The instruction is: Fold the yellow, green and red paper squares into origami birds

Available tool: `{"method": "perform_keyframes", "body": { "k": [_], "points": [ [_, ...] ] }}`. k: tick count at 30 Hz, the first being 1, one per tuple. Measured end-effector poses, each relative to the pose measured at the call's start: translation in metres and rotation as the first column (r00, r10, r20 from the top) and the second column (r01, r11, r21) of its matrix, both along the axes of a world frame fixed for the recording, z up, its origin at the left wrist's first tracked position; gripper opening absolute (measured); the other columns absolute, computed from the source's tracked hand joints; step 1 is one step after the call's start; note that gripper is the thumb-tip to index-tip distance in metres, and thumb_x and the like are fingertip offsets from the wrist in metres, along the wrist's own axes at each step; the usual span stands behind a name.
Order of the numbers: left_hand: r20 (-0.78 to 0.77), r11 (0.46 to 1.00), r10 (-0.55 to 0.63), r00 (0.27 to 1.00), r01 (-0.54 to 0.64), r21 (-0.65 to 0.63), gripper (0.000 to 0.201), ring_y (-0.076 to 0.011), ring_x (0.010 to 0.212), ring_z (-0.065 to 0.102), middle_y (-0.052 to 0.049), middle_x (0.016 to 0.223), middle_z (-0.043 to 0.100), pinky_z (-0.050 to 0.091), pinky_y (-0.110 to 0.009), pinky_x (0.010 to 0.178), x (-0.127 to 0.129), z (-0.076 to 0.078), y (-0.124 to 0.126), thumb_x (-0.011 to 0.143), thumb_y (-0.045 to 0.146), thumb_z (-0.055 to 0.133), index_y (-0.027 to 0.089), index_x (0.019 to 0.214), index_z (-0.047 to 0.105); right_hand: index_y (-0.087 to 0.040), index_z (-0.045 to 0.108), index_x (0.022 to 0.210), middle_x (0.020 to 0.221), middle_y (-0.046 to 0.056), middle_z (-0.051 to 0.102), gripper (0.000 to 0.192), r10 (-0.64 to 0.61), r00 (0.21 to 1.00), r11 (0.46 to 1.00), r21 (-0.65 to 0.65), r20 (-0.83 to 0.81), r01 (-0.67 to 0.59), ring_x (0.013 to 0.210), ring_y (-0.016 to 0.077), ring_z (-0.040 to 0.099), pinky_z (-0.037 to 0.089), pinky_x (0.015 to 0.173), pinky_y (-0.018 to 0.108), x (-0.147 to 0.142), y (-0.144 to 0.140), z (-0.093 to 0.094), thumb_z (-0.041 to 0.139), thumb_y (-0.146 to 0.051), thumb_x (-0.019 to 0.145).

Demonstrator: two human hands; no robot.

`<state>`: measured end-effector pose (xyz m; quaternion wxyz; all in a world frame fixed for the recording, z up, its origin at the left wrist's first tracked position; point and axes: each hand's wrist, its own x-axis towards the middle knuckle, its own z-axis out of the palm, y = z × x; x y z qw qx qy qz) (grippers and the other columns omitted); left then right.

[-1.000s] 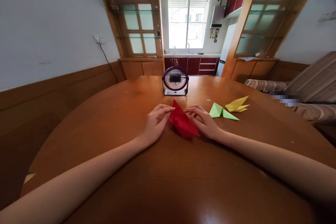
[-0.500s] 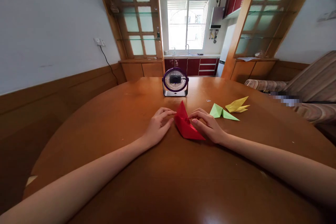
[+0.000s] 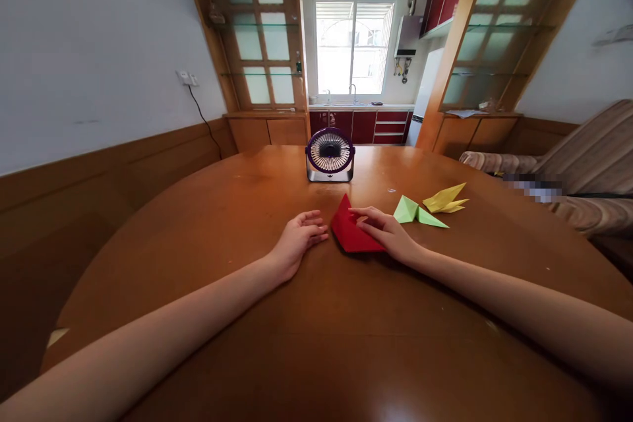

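Red paper (image 3: 352, 234), folded to a flat triangle, lies on the table (image 3: 316, 316) between the two hands, its peak pointing away toward the fan (image 3: 330, 154). By its look it is light and thin: stiff along the creases, soft across the faces, easy to slide on the polished wood and easy to crumple or tear under a hard pinch. The safest hold would likely be at a folded edge or corner, with a fingertip pressing it flat against the table so it does not skate away.

Beyond the right hand's knuckles, near but apart from it, sits a green fold (image 3: 418, 211), and just past that a yellow fold (image 3: 445, 198), both finished pointed shapes. The fan stands upright beyond both hands, well apart.

Right hand (image 3: 384, 232) lies palm down with fingers stretched nearly straight, the fingertips pressing on the paper's right face; it grips nothing, only holds the sheet down. Left hand (image 3: 297, 242) rests on the table just beside the paper's left edge, fingers loosely curled and relaxed, holding nothing; whether its fingertips touch the paper I cannot tell
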<state>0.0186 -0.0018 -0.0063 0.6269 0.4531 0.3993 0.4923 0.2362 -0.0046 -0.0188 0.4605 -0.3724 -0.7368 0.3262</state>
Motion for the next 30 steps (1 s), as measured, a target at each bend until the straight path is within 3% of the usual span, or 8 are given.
{"method": "perform_keyframes", "body": {
  "k": [3, 7, 10, 13, 19, 24, 30],
  "points": [
    [0.091, 0.99, -0.073, 0.993, 0.083, -0.112, 0.04, -0.0208, 0.089, 0.069, -0.018, 0.109, 0.064, 0.057, -0.036, 0.089, 0.001, 0.007, -0.004, 0.073, -0.003, 0.058, 0.01, 0.11, 0.052, -0.019, 0.071, 0.103, 0.103, 0.008, 0.065, 0.027, -0.021, 0.999, 1.0, 0.016, 0.025, 0.021, 0.089, 0.0174, 0.061, 0.049, 0.079, 0.032, -0.002, 0.0, 0.0, 0.059, -0.036, 0.086],
    [0.192, 0.985, -0.093, 0.977, 0.119, -0.127, 0.047, -0.0255, 0.096, 0.069, -0.024, 0.113, 0.064, 0.056, -0.038, 0.091, 0.005, 0.014, -0.01, 0.071, -0.01, 0.055, 0.004, 0.116, 0.049, -0.016, 0.071, 0.098, 0.091, 0.007, 0.07, 0.029, -0.04, 0.999, 0.996, -0.084, -0.025, 0.037, 0.079, 0.0168, 0.063, 0.05, 0.071, 0.03, -0.002, 0.001, -0.001, 0.063, -0.039, 0.082],
    [0.203, 0.986, -0.093, 0.975, 0.118, -0.114, 0.047, -0.0234, 0.094, 0.069, -0.022, 0.111, 0.066, 0.056, -0.034, 0.088, 0.007, 0.016, -0.012, 0.071, -0.011, 0.055, 0.003, 0.115, 0.052, -0.016, 0.07, 0.102, 0.088, 0.006, 0.072, 0.033, -0.016, 0.995, 0.986, -0.164, -0.103, -0.001, 0.077, 0.0166, 0.065, 0.051, 0.068, 0.029, -0.002, 0.001, -0.002, 0.064, -0.04, 0.08],
    [0.192, 0.986, -0.116, 0.975, 0.136, -0.095, 0.046, -0.0188, 0.086, 0.07, -0.017, 0.104, 0.069, 0.056, -0.029, 0.083, 0.008, 0.016, -0.012, 0.072, -0.008, 0.059, 0.005, 0.116, 0.055, -0.017, 0.072, 0.1, 0.09, 0.007, 0.073, 0.032, -0.004, 0.993, 0.988, -0.157, -0.117, -0.014, 0.079, 0.0173, 0.065, 0.051, 0.069, 0.03, -0.003, -0.001, -0.001, 0.065, -0.04, 0.079],
    [0.198, 0.988, -0.119, 0.973, 0.136, -0.075, 0.049, -0.0156, 0.075, 0.069, -0.011, 0.092, 0.071, 0.056, -0.03, 0.08, 0.008, 0.014, -0.012, 0.073, -0.006, 0.064, 0.009, 0.119, 0.053, -0.018, 0.074, 0.098, 0.094, 0.007, 0.07, 0.021, -0.012, 1.0, 0.996, 0.086, 0.004, 0.011, 0.084, 0.0163, 0.064, 0.051, 0.075, 0.03, -0.006, -0.011, 0.004, 0.062, -0.031, 0.086],
    [0.218, 0.983, -0.156, 0.964, 0.173, -0.065, 0.031, -0.0139, 0.076, 0.068, -0.012, 0.097, 0.071, 0.055, -0.025, 0.076, 0.009, 0.011, -0.012, 0.077, -0.004, 0.062, 0.008, 0.106, 0.06, -0.023, 0.074, 0.101, 0.092, 0.006, 0.069, 0.019, -0.054, 0.992, 0.947, 0.32, 0.11, 0.016, 0.083, 0.0146, 0.064, 0.051, 0.073, 0.028, -0.007, -0.018, 0.009, 0.058, -0.023, 0.091],
    [0.271, 0.973, -0.196, 0.942, 0.222, -0.067, 0.023, -0.0148, 0.078, 0.069, -0.012, 0.098, 0.071, 0.054, -0.025, 0.076, 0.009, 0.011, -0.01, 0.08, 0.0, 0.06, 0.009, 0.1, 0.063, -0.021, 0.073, 0.105, 0.092, 0.007, 0.068, 0.023, -0.08, 0.982, 0.897, 0.441, 0.173, -0.005, 0.08, 0.0137, 0.064, 0.052, 0.072, 0.026, -0.007, -0.022, 0.009, 0.053, -0.019, 0.093]
  ]
}}
